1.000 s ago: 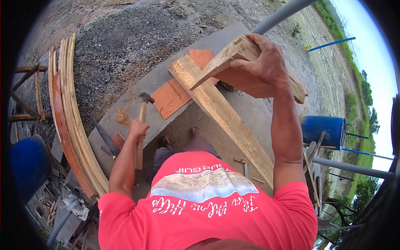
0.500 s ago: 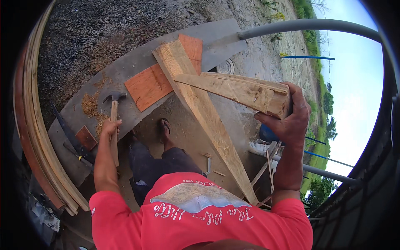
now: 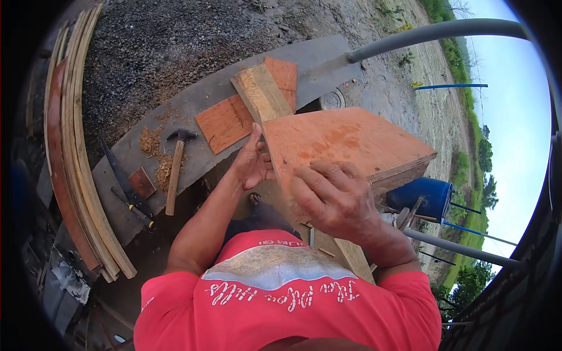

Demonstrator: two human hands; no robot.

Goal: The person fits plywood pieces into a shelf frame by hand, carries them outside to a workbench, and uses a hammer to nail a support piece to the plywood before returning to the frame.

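A wooden piece with a reddish plywood face (image 3: 345, 140) is raised in front of me, tilted, over a thick timber beam (image 3: 261, 90). My right hand (image 3: 336, 196) lies over its near edge with bent fingers gripping it; the thumb is hidden. At the left edge of the plywood is my left hand (image 3: 253, 161), fingers apart and thumb up, its fingertips close to or touching the wood. A claw hammer (image 3: 177, 167) with a wooden handle rests on the grey tabletop (image 3: 205, 93), left of my left hand.
Beneath the beam lies a flat plywood board (image 3: 225, 123). Sawdust (image 3: 153, 143), a handsaw (image 3: 114, 167), a small reddish offcut (image 3: 141, 182) and a yellow-and-black-handled tool (image 3: 140, 216) are on the left. Long planks (image 3: 73, 117) stand farther left. A blue drum (image 3: 424, 199) is at right.
My left hand has let go of the hammer, now on the tabletop, and moved right to the wooden piece. The piece has turned plywood face up, and my right hand has moved left over it.
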